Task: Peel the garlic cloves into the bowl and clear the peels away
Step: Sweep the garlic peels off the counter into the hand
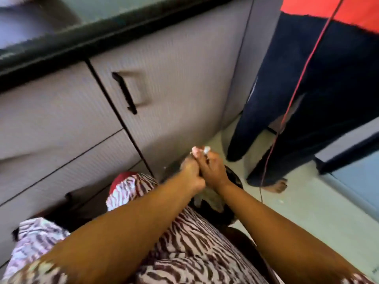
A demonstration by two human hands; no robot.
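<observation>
My two hands meet above a dark bowl (pixel 229 214) that stands on the floor by my knee. My left hand (pixel 192 171) and my right hand (pixel 213 169) are pressed together with fingers curled. Both pinch a small white garlic clove (pixel 206 150) at their fingertips. Pale peels (pixel 209 196) lie inside the bowl under my wrists. The frame is blurred, so the clove's skin cannot be made out.
Grey cabinet doors with a black handle (pixel 125 93) stand close on the left under a dark counter edge (pixel 82 44). Another person's legs in dark trousers (pixel 287 119) and a bare foot (pixel 275 186) stand at right, with a red cord (pixel 287 111) hanging.
</observation>
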